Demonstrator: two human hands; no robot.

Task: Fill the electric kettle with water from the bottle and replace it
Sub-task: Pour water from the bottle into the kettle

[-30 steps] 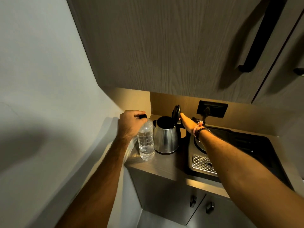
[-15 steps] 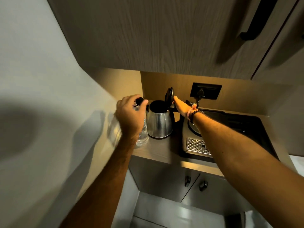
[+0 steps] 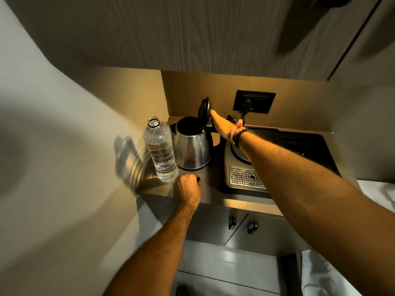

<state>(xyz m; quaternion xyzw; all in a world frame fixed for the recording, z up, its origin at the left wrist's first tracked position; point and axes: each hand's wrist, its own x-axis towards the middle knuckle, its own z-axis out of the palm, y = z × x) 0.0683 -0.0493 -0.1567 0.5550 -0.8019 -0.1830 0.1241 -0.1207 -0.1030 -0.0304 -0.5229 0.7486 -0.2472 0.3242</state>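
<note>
A steel electric kettle (image 3: pixel 193 147) stands on the counter with its black lid (image 3: pixel 204 108) tipped up. My right hand (image 3: pixel 222 124) rests against the back of that lid and the handle top. A clear plastic water bottle (image 3: pixel 160 149), uncapped and partly full, stands upright just left of the kettle. My left hand (image 3: pixel 189 188) lies on the counter in front of the kettle, fingers closed around a small dark bottle cap (image 3: pixel 198 179).
A black tray with a round base and metal drip grille (image 3: pixel 245 177) lies right of the kettle. A wall socket (image 3: pixel 254 102) with a plug sits behind. Wall cabinets (image 3: pixel 192 33) hang low overhead; the wall (image 3: pixel 64 124) is close on the left.
My left hand left the bottle's neck and came down to the counter with the cap; the bottle now stands open. My right hand stays at the kettle lid.
</note>
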